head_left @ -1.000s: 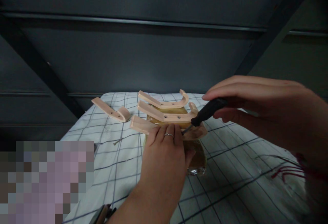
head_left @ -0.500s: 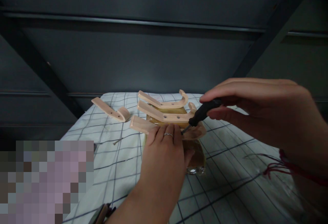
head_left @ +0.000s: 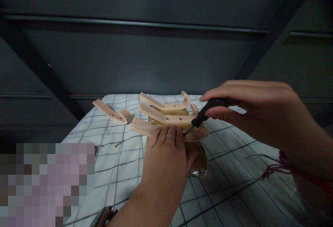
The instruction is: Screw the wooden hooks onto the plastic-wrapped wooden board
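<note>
My right hand (head_left: 257, 111) grips the black handle of a screwdriver (head_left: 203, 113) between thumb and fingers. The shaft slants down to the left, its tip on the nearest wooden hook (head_left: 142, 126). Across that hook lies my left hand (head_left: 166, 150), with its fingers together and bent over the wood, holding it down. A ring is on one finger. Under the hooks is a brown, plastic-wrapped block (head_left: 197, 156). Behind the nearest hook, a second wooden hook (head_left: 174, 119) and a third wooden hook (head_left: 166, 106) sit across the block, screw holes showing.
Another wooden hook (head_left: 113, 112) lies on its side on the checked cloth (head_left: 125, 168), to the left. A small screw (head_left: 119, 143) is near it. Dark panels (head_left: 145, 60) rise behind the table. At the lower left, a blurred pinkish patch covers something.
My right hand has shifted and turned slightly on the screwdriver handle, a little to the left. The tip stays at the same spot. My left hand and the hooks hold their places.
</note>
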Action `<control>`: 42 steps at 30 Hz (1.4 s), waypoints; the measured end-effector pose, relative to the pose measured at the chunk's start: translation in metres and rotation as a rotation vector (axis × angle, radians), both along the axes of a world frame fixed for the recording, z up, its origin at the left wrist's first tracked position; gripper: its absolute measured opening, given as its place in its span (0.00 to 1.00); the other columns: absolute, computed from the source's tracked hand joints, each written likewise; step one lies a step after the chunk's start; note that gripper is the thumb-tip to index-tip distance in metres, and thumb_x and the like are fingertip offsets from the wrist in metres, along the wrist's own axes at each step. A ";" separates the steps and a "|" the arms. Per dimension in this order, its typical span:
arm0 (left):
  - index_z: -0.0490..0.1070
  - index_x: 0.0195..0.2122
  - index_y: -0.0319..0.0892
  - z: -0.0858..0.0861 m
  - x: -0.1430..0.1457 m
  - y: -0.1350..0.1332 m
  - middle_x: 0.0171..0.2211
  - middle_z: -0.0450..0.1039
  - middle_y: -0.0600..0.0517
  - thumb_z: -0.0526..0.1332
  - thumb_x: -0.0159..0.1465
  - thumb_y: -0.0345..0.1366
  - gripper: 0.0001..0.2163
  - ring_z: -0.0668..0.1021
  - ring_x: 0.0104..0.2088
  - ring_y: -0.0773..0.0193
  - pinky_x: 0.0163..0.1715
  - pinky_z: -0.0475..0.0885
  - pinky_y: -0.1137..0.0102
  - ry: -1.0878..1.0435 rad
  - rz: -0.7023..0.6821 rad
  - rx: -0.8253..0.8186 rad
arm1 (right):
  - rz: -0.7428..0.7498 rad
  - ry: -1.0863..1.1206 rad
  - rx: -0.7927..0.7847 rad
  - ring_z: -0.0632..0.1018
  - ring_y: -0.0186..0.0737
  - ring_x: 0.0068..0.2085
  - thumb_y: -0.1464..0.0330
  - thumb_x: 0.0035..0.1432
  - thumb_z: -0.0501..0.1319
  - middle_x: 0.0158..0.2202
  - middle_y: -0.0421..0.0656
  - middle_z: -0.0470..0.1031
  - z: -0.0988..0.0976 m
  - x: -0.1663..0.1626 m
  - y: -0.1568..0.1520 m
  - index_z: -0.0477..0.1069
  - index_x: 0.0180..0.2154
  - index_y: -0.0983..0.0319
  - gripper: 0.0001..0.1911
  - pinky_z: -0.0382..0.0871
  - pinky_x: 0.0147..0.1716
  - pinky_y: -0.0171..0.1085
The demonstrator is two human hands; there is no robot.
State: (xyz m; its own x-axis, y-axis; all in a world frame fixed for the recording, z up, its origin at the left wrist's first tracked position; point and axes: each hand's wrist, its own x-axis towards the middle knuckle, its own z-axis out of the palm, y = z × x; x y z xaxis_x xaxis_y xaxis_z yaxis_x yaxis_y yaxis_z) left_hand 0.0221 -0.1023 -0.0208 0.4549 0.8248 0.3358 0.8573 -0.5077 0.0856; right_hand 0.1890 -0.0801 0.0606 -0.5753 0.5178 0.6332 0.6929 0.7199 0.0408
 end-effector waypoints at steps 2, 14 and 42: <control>0.65 0.50 0.31 0.001 0.000 0.000 0.49 0.69 0.41 0.57 0.60 0.42 0.22 0.70 0.49 0.51 0.50 0.62 0.58 -0.004 0.000 -0.012 | 0.015 -0.009 -0.014 0.74 0.34 0.28 0.66 0.57 0.57 0.30 0.41 0.76 0.001 0.003 0.000 0.70 0.36 0.60 0.06 0.65 0.26 0.34; 0.65 0.51 0.32 0.003 0.000 0.001 0.49 0.69 0.40 0.57 0.60 0.42 0.22 0.70 0.50 0.51 0.50 0.62 0.57 -0.009 0.008 -0.036 | -0.020 -0.006 -0.013 0.74 0.31 0.24 0.68 0.56 0.57 0.28 0.40 0.76 -0.002 -0.008 -0.004 0.70 0.36 0.62 0.06 0.66 0.25 0.31; 0.65 0.52 0.31 0.001 0.000 0.000 0.49 0.70 0.41 0.58 0.59 0.42 0.23 0.70 0.50 0.51 0.51 0.62 0.57 0.003 0.019 -0.004 | 0.000 -0.012 0.011 0.76 0.29 0.26 0.67 0.57 0.57 0.29 0.38 0.77 -0.002 -0.009 -0.005 0.71 0.35 0.62 0.07 0.66 0.25 0.28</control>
State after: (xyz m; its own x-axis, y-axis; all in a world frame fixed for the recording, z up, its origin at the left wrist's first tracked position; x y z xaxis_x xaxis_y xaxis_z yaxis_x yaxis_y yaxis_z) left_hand 0.0222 -0.1018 -0.0200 0.4399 0.8346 0.3315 0.8672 -0.4907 0.0849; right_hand 0.1797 -0.0847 0.0583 -0.5826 0.5111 0.6319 0.6927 0.7190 0.0570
